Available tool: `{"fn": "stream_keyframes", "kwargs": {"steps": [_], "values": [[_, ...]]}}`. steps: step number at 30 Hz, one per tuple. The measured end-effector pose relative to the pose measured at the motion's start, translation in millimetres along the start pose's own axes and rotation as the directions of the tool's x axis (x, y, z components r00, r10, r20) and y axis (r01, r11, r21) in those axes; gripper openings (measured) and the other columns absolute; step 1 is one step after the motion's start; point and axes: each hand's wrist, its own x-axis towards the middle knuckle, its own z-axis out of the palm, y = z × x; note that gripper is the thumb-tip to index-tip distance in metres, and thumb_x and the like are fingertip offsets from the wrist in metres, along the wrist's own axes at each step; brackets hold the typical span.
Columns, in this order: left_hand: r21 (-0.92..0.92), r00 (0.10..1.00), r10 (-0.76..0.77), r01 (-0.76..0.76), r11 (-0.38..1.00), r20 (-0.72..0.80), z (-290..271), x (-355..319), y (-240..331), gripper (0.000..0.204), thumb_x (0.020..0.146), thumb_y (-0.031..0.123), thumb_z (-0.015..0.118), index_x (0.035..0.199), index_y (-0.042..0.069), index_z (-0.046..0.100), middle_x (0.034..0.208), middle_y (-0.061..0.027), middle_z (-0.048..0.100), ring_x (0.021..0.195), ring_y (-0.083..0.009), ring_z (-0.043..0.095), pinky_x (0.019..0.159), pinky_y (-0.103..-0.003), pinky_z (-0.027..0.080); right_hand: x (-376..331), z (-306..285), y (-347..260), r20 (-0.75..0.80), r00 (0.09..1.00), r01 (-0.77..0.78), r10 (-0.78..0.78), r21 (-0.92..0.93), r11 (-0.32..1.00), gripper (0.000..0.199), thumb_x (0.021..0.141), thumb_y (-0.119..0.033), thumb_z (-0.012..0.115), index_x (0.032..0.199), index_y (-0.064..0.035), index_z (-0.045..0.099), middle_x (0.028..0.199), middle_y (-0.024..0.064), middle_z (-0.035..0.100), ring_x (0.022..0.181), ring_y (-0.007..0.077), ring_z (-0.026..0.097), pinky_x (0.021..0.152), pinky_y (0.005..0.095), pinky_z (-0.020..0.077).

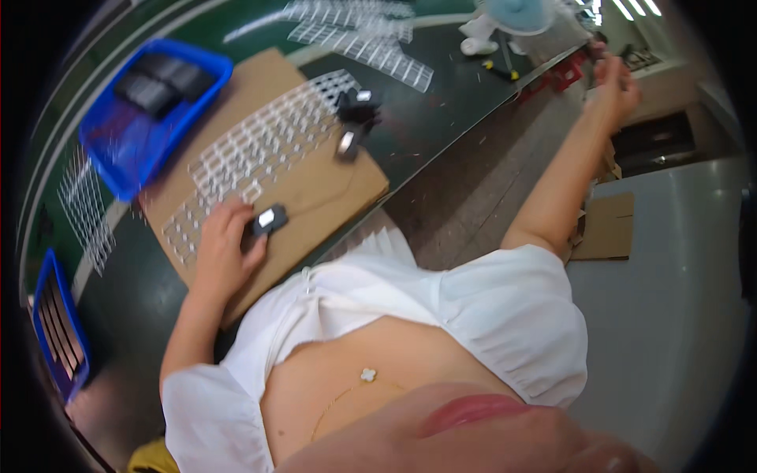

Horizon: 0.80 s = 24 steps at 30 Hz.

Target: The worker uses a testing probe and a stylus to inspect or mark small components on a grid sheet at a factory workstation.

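My left hand point(225, 243) rests on a brown cardboard sheet point(315, 217), with its thumb and forefinger bent round the near end of a small black device point(270, 221). A white label shows on top of the device, and a thin dark wire seems to run from it across the cardboard. Beyond my fingers lies a white lattice sheet point(268, 134). More small black parts point(356, 118) with white labels sit by its far right end. My right arm stretches far to the right, past the table edge. The right hand point(617, 85) has curled fingers; what they hold is blurred.
A blue tray point(102, 162) with black blocks stands at the far left of the cardboard. Another blue tray point(49, 315) is at the left rim. More lattice sheets point(371, 47), yellow-handled pliers point(503, 71) and a light-blue round container point(519, 12) lie toward the back.
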Motion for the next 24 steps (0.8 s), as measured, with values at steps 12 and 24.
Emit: {"fn": "stream_keyframes", "kwargs": {"steps": [12,24], "values": [[0.072,1.000,0.013,-0.013,0.997,-0.003,2,8,-2,0.027,0.067,0.015,0.061,0.091,0.005,0.053,0.102,-0.0044,0.052,0.094,-0.0226,0.049,0.085,-0.031,0.037,-138,54,28,0.624,0.772,0.230,0.119,-0.449,0.863,0.020,0.073,-0.016,0.065,0.090,-0.0055,0.060,0.077,0.0040,0.062,0.063,0.0125,0.057,0.059,0.0223,0.0434],[0.089,1.000,-0.013,0.010,0.996,0.026,2,4,-2,0.027,0.068,0.016,0.060,0.091,0.005,0.053,0.103,-0.0040,0.052,0.096,-0.0223,0.049,0.086,-0.031,0.037,-194,93,57,0.919,0.224,0.253,0.325,-0.377,0.891,0.027,0.073,-0.009,0.059,0.098,-0.0016,0.054,0.086,0.0063,0.058,0.075,0.0186,0.053,0.069,0.0279,0.0420]]}}
